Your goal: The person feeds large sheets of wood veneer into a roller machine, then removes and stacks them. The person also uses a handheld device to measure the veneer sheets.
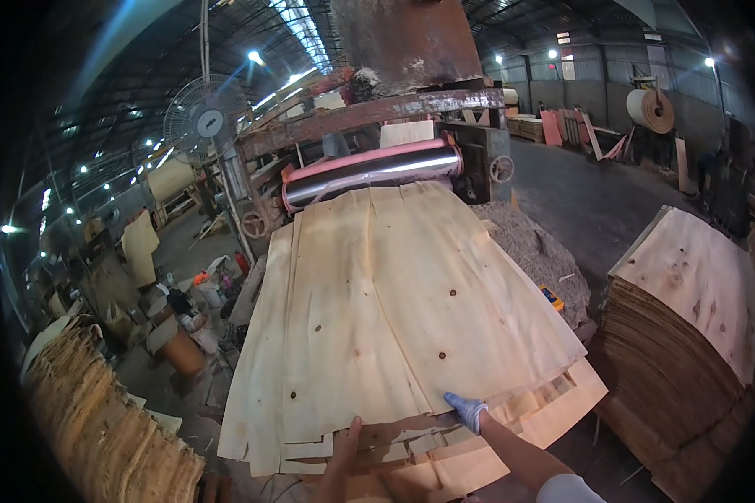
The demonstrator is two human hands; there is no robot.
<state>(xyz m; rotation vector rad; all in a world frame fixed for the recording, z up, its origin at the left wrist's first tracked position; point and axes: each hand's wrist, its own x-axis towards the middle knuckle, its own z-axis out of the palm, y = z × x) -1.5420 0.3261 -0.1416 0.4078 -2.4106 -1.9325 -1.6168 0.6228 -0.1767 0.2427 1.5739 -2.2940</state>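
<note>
Thin pale wood veneer sheets [486,310] with dark knots lie side by side on a stack in front of me, their far ends against the rollers. My bare left hand [346,440] is closed on the near edge of a veneer sheet, thumb on top and the other fingers hidden beneath. A bluish-grey glove covers my right hand [470,412], which grips the near edge further right. Under that edge, more veneer sheets [554,419] stick out, uneven and overlapping. A shiny roller [373,178] with a pink roller above it spans the machine at the far end.
Tall veneer stacks stand at right [671,377] and left [113,419]. Handwheels [502,169] flank the machine's frame. A yellow device [551,297] lies beside the sheets. Buckets and a brown drum [176,345] crowd the left floor. A fan [208,121] stands beyond them.
</note>
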